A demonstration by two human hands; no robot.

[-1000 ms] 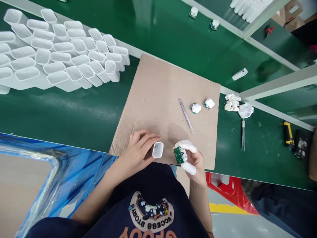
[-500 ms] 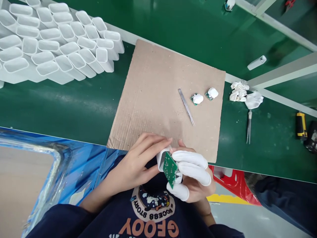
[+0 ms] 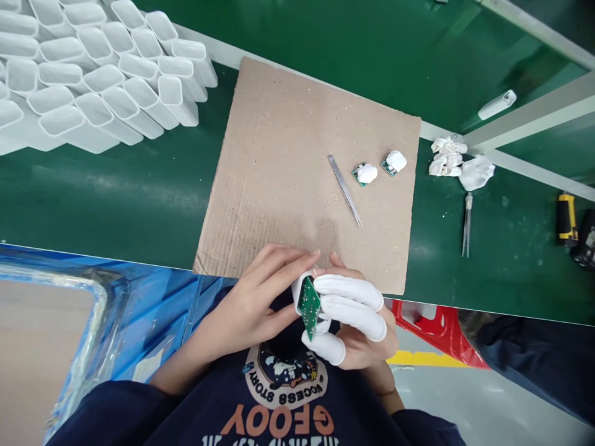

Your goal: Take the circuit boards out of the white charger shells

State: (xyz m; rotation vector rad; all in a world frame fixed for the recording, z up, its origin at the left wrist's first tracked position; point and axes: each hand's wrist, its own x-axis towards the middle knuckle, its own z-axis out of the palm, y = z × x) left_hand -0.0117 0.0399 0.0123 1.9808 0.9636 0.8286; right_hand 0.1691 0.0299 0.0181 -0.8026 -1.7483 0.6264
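Note:
My left hand (image 3: 263, 297) is closed around a white plastic housing (image 3: 297, 291), its open end turned toward my other hand. My right hand (image 3: 356, 319), with white finger cots on several fingers, grips a green circuit board (image 3: 309, 306) by its edges. One side of the board overlaps the mouth of the housing; how deep it sits inside I cannot tell. Ahead on the cardboard sheet (image 3: 279, 155) lie metal tweezers (image 3: 344, 190) and two small circuit boards with white blobs on top, a nearer one (image 3: 365, 173) and a farther one (image 3: 395, 162).
Rows of white housings (image 3: 93, 80) stand at the left on the green table (image 3: 125, 204). To the right are crumpled white finger cots (image 3: 447, 157), a second pair of tweezers (image 3: 467, 226) and a yellow-black tool (image 3: 566, 218). A red stool (image 3: 439, 334) stands below the table edge.
The green board has moved left, closer into the mouth of the housing, and my right hand moved with it. The whole view has shifted slightly.

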